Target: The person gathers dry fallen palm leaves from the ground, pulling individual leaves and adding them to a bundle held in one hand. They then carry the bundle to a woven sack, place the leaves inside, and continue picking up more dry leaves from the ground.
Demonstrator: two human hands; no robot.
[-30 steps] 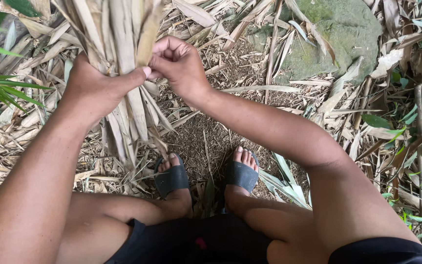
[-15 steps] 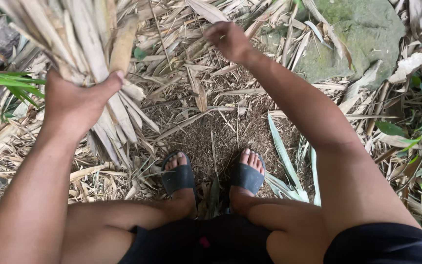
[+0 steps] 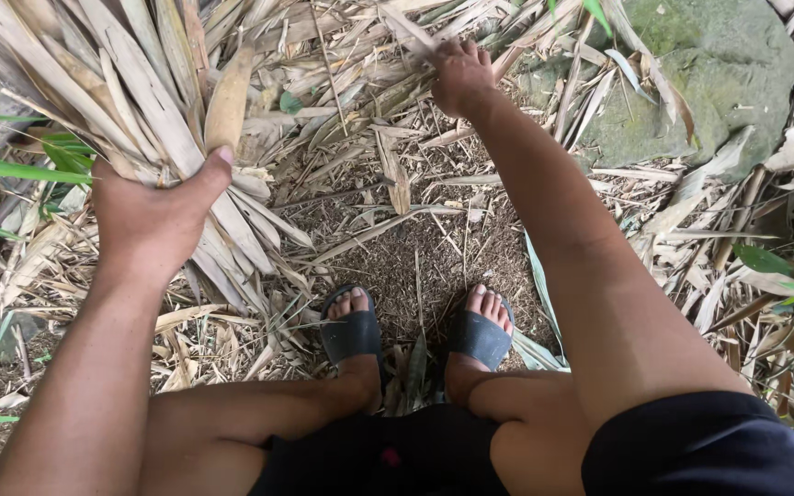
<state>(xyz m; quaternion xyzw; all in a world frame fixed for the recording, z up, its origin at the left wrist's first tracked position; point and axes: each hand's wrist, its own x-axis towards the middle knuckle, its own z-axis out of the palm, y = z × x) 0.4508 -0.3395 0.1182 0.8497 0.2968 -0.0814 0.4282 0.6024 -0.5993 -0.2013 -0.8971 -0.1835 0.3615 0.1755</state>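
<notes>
The bundle of dry bamboo sheaths (image 3: 130,101) sits upper left, long axis running from top-left down toward the feet, fanned at the lower end; the left hand (image 3: 153,216) grips it w/ fingers wrapped round and thumb pressed along one pale sheath. The right hand (image 3: 459,75), well apart at top centre, has fingers curled shut on a loose dry strip (image 3: 411,32) lying in the litter beyond the fingertips, so the right is the nearer hand to that strip. Btwn the arms: bare soil, two dark sandals (image 3: 353,332). A mossy stone (image 3: 709,73) lies upper right. No packages, labels or signs in view.
</notes>
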